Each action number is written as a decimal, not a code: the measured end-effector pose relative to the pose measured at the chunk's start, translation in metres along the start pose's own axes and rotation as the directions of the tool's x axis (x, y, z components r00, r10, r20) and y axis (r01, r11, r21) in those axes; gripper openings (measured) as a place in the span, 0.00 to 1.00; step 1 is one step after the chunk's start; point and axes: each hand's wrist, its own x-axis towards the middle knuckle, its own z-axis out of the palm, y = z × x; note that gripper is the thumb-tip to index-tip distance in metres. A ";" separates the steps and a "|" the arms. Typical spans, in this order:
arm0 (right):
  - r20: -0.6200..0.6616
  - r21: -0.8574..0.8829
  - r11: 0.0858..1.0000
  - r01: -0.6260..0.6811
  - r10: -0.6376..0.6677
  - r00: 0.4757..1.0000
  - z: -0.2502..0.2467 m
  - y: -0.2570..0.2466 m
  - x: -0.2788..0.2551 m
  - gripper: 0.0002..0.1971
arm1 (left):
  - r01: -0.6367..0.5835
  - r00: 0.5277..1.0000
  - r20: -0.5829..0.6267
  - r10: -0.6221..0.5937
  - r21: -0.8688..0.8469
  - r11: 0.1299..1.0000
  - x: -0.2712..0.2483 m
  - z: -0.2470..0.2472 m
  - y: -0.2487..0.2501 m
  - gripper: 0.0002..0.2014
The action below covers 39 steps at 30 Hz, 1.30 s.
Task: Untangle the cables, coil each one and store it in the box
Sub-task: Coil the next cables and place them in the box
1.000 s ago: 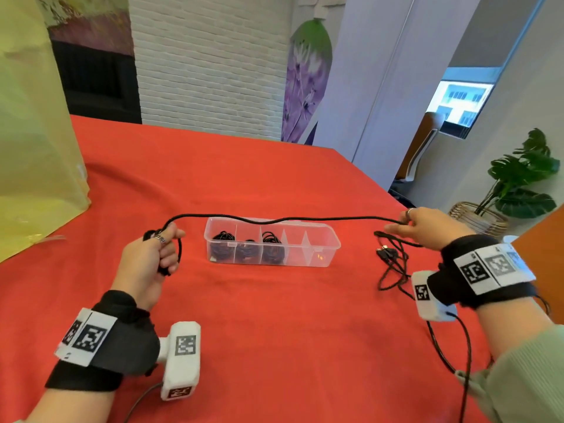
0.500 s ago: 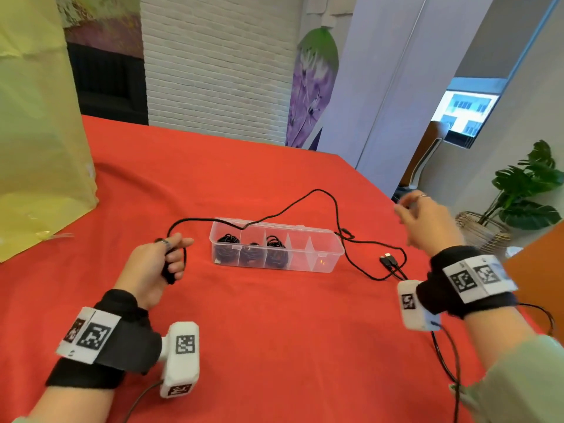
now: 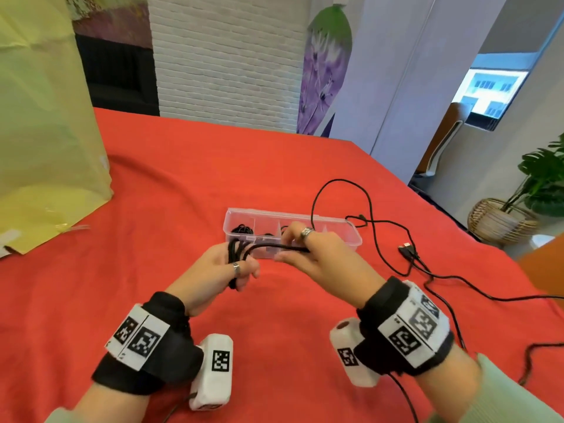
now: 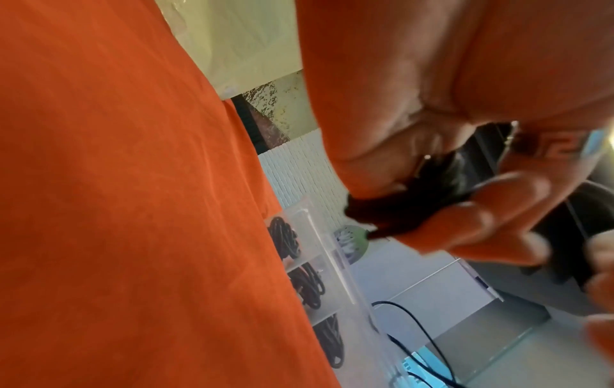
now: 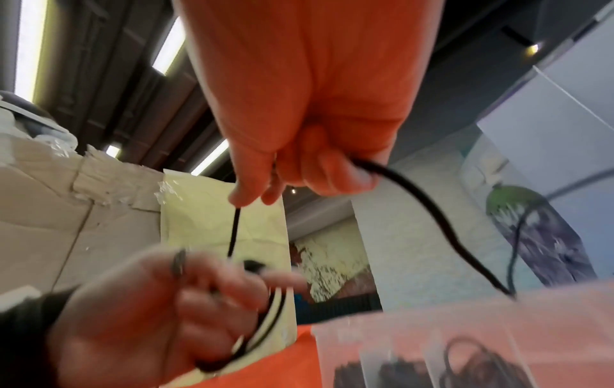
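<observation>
Left hand [image 3: 224, 267] has fingers curled round a small bundle of black loops; right hand [image 3: 317, 254] pinches the same cable [image 3: 276, 246] just beside it, the short span between them pulled straight. A second ago the hands were well apart with that cable stretched across the box; now they've closed in to nearly touching — reads as one more wrap being laid onto the left-hand coil.

Left of the left hand: yellow-green bag [image 3: 45, 141], well apart. Just beyond both hands: clear divided box [image 3: 354, 236] on the red table [image 3: 183, 184]; its compartments nearest the left hand hold black coils, and the one nearest the right hand looks free, though the hand partly hides it. From the right hand the loose tail arcs up over the box's far rim, then runs off to the right, where slack crosses near a connector plug [image 3: 406, 250] — can't tell if it's a knot or just overlap.

Judgement: coil for this cable is partway done, with plenty of slack left to wind. Next wraps need the tail to feed freely; a snag at that crossing is the risk.
</observation>
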 end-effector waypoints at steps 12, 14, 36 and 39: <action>-0.221 -0.712 0.699 0.063 -0.308 0.925 -0.019 0.003 -0.004 0.07 | -0.091 0.973 -0.180 0.142 0.263 0.960 0.006 -0.002 -0.015 0.20; -0.166 -0.709 0.694 0.123 -0.334 0.928 -0.018 0.009 -0.002 0.09 | -0.113 0.962 -0.212 0.174 0.274 0.955 0.007 -0.004 -0.015 0.19; 0.214 -0.166 0.985 0.056 -0.019 0.977 -0.014 0.020 0.047 0.15 | -0.043 0.944 0.311 0.112 -0.220 0.974 -0.010 0.005 0.005 0.22; 0.254 -0.193 0.979 0.067 -0.016 0.967 -0.007 0.021 0.045 0.14 | -0.060 0.946 0.277 0.166 -0.355 0.933 -0.011 0.006 0.011 0.23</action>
